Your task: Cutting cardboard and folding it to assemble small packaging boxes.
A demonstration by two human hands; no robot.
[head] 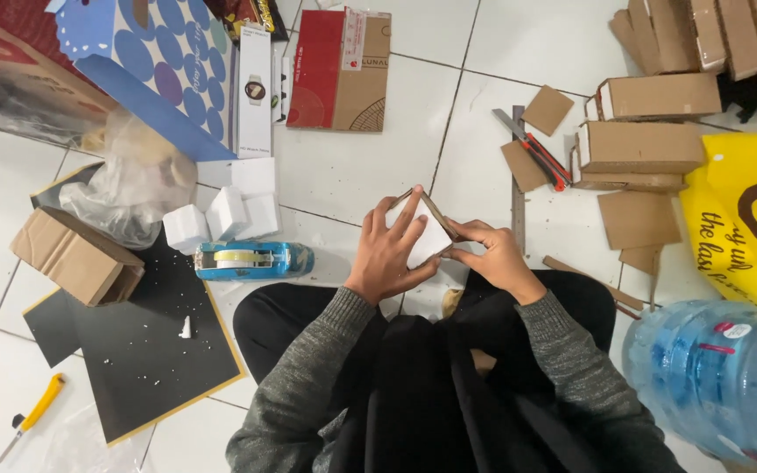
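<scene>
Cardboard box gripped; left hand spread.

2 hands, the left hand and right hand, share 1 foam-filled cardboard box. On the tiled floor: 3 loose white foam blocks, 1 blue tape dispenser, 1 yellow utility knife, 1 red utility knife, 1 black cutting mat, 1 blue water jug, 1 yellow bag.
</scene>
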